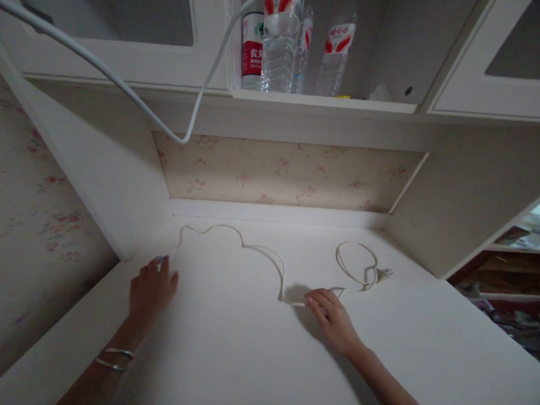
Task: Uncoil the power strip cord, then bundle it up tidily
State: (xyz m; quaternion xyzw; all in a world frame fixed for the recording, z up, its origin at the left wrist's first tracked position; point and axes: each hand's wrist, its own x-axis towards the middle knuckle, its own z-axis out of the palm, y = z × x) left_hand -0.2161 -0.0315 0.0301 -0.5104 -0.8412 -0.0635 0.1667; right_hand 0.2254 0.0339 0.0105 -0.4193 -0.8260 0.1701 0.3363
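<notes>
A thin off-white cord (262, 248) lies in loose bends across the white tabletop (229, 343). My right hand (330, 317) pinches it right of the middle, fingertips low over the surface. Beyond that hand the cord runs into a loose loop (357, 244), with a small pale, pronged-looking end (386, 271) beside it. At the far left, my left hand (152, 287) rests palm down near the cord's other end, thumb apart from the fingers. Something small and bluish-white shows at those fingers, too blurred to name. Two silver bangles (114, 359) circle the left wrist.
Overhead, an open cabinet shelf (322, 102) holds several clear plastic bottles (282, 49) and a red-and-white container (252, 51). A thick white cable (123, 88) hangs across the upper left, near the camera. Side panels (116, 167) and a floral back wall (275, 170) enclose the tabletop.
</notes>
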